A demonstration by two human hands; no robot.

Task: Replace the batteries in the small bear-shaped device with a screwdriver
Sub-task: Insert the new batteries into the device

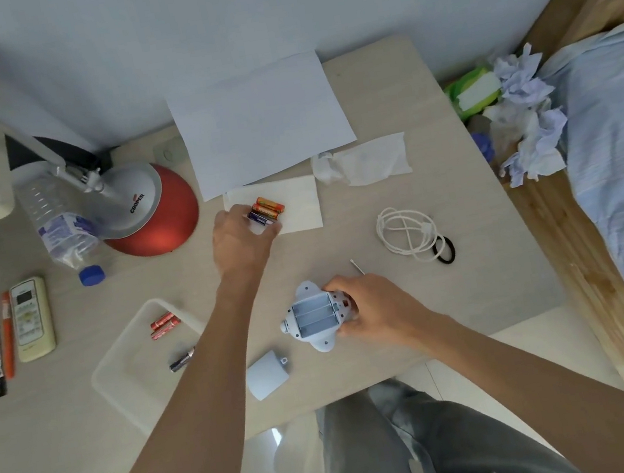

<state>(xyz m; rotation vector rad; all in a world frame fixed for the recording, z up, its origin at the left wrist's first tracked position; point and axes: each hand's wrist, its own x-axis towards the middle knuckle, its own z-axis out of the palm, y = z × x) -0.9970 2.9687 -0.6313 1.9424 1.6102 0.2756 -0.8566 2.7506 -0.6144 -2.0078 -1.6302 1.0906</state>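
The pale blue bear-shaped device (314, 315) lies face down near the table's front edge, its three-slot battery bay open and bare. My right hand (370, 304) grips its right side. My left hand (241, 237) reaches to the white napkin (299, 203), fingers curled on the nearest of three batteries (267, 210), a dark one beside two orange ones. The removed battery cover (267, 374) lies left of the device. A thin screwdriver (357, 267) peeks out behind my right hand.
A clear tray (119, 373) at the left holds two red batteries (164, 325) and a dark battery (182, 359). A red lamp base (151, 212), bottle (59, 227), remote (32, 317), paper sheet (259, 122), white cable (408, 233) and hair tie (444, 250) lie around.
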